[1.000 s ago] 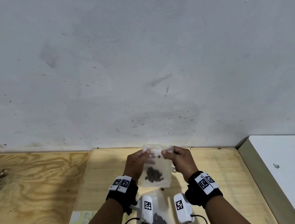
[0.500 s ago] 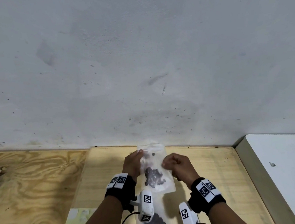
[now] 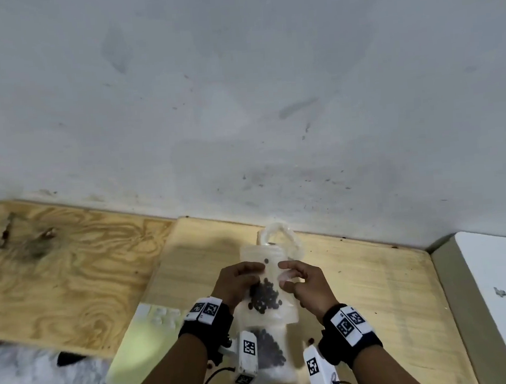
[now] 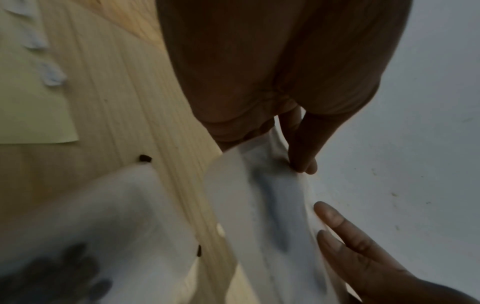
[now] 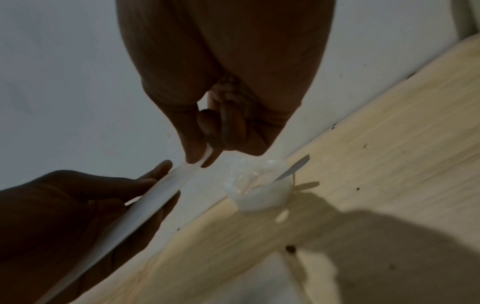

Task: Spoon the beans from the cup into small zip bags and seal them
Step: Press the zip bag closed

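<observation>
A small clear zip bag (image 3: pixel 267 274) with dark beans (image 3: pixel 264 297) in its lower half hangs upright between my hands above the wooden table (image 3: pixel 374 288). My left hand (image 3: pixel 254 278) grips its left side, thumb and fingers pinching the plastic (image 4: pixel 272 185). My right hand (image 3: pixel 284 277) pinches the bag's right edge (image 5: pixel 182 176) between thumb and fingertips. Behind the bag, by the wall, stands a translucent cup (image 3: pixel 279 238), with a spoon handle (image 5: pixel 293 168) sticking out. A second zip bag of beans (image 3: pixel 270 354) lies flat on the table under my wrists.
A pale yellow-green sheet (image 3: pixel 137 352) lies at the table's left front. Loose beans (image 4: pixel 145 158) are scattered on the wood. A plywood board (image 3: pixel 55 268) adjoins on the left, a white surface (image 3: pixel 502 293) on the right, and a grey wall (image 3: pixel 238 102) rises close behind.
Both hands pinched the bag's top; the right then let go and curled beside it. Now it pinches the right edge, and both hands hold the bag lower down.
</observation>
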Motion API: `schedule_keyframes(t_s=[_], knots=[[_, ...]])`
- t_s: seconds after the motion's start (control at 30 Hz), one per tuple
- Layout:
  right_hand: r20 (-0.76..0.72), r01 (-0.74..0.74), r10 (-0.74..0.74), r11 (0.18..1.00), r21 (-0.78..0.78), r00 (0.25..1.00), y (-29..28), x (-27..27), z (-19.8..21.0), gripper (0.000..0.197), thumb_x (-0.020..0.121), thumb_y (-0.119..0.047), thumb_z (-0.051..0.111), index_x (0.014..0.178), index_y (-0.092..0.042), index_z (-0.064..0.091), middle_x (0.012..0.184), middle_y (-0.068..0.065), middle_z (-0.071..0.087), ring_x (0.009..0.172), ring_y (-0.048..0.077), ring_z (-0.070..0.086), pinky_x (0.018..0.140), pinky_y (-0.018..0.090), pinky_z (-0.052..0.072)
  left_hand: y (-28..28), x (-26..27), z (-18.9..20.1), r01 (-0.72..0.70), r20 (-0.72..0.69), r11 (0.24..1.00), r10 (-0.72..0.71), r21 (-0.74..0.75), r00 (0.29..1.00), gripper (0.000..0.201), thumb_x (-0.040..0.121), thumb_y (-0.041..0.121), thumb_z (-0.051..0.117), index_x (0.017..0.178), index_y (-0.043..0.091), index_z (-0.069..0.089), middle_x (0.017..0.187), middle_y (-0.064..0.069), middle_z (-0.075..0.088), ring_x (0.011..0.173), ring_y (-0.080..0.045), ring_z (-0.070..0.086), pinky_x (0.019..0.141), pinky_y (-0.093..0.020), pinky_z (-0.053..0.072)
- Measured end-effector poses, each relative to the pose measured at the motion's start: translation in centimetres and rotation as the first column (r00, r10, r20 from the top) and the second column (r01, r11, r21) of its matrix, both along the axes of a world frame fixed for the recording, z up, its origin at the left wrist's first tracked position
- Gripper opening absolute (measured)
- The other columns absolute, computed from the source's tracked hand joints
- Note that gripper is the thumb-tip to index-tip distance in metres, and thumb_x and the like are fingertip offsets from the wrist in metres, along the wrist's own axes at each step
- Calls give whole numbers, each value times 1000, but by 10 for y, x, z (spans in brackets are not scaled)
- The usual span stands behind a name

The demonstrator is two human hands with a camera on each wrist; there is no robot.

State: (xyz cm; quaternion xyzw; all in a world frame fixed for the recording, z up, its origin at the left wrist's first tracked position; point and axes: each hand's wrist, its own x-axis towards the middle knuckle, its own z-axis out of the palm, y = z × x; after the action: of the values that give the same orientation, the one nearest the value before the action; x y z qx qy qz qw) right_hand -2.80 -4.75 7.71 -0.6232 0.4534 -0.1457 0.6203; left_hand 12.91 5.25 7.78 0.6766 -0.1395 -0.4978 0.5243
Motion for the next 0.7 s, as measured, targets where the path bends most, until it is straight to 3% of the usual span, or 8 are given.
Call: schedule_keyframes(t_s=[0.1, 0.23, 0.4, 0.47, 0.57, 0.7], knots=[[-5, -71, 71, 997, -9, 997, 18, 20, -7, 38, 79, 1, 73, 103, -27, 72, 97, 5, 69, 83, 10, 64, 63, 12, 45, 26, 11, -7, -74, 19, 997, 74, 20, 997, 29, 83, -10, 56, 97, 8, 75, 87, -15, 70, 74, -25, 62, 65, -30, 53], [23, -95, 94, 995, 13, 995, 49, 51, -12, 38, 79, 7, 70, 109, -18, 72, 88, 4, 67, 67, 4, 60, 53, 9, 43, 59, 36, -12, -134, 38, 991, 133, 20, 990, 29, 83, -10, 57, 93, 11, 75, 96, -15, 72, 81, -25, 63, 77, -35, 53], [21, -113, 113, 993, 13, 993, 96, 108, -25, 40, 79, 7, 71, 108, -19, 72, 90, 2, 65, 73, 10, 61, 58, 11, 45, 106, 91, -22, -159, 72, 987, 156, 31, 985, 28, 81, -6, 63, 89, 17, 77, 98, -10, 75, 83, -24, 67, 83, -40, 55], [11, -123, 123, 992, 10, 992, 118, 134, -33, 40, 78, 5, 72, 107, -23, 72, 93, 0, 64, 85, 15, 64, 69, 19, 49, 126, 118, -29, -161, 72, 986, 157, 46, 985, 29, 81, -6, 63, 87, 18, 77, 96, -9, 75, 81, -25, 67, 78, -39, 55], [-3, -116, 117, 993, 11, 993, 147, 170, -46, 38, 80, -3, 75, 106, -31, 70, 95, -2, 65, 93, 17, 64, 76, 29, 49, 154, 157, -37, -166, 63, 985, 162, 57, 985, 26, 83, -7, 60, 91, 13, 75, 87, -11, 73, 64, -27, 62, 52, -31, 47], [-90, 9, -12, 999, -42, 996, 173, 203, -64, 24, 88, -9, 64, 98, -30, 70, 98, -5, 71, 98, 16, 66, 81, 28, 48, 184, 205, -46, -238, 103, 969, 231, 69, 968, 25, 83, -8, 59, 95, 9, 73, 83, -12, 69, 50, -21, 56, 37, -22, 38]])
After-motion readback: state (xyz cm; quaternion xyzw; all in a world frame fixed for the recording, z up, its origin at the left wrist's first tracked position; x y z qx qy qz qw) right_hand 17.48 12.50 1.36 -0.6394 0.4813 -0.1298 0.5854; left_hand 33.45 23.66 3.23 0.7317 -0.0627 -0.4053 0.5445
